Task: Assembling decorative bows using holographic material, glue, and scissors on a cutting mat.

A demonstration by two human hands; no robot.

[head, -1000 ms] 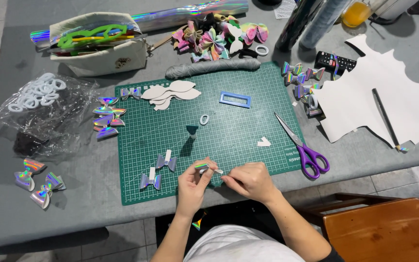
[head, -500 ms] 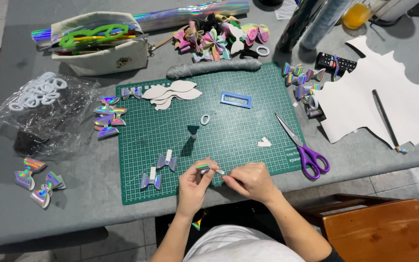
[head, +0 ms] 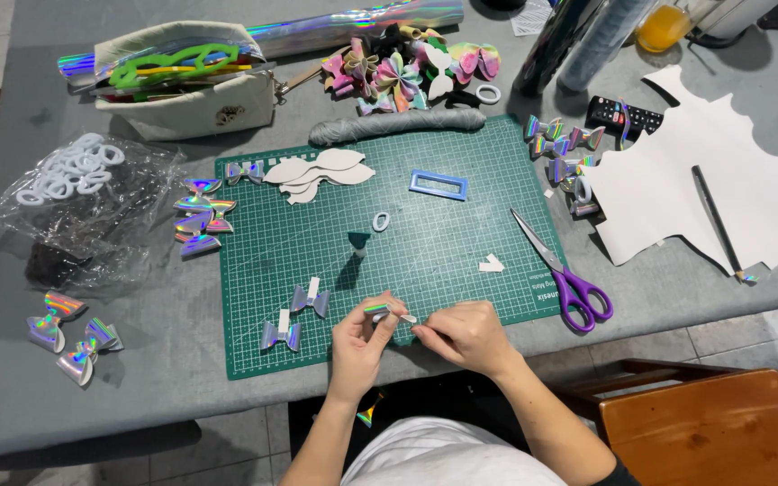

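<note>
head view: at the near edge of the green cutting mat (head: 425, 243), the left hand (head: 357, 346) and right hand (head: 465, 335) both pinch a small holographic bow piece (head: 387, 311) between their fingertips. two finished bows (head: 294, 317) lie just left; purple scissors (head: 562, 274) lie right, and farther off a white pouch (head: 186, 99) sits on the grey counter (head: 137, 360).

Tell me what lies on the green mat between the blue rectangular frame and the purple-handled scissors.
In the head view, only bare cutting mat separates the blue frame from the scissors; the small white scraps lie below that stretch.

Head camera looks steeply down, near, over the cutting mat (head: 425, 234).
</note>
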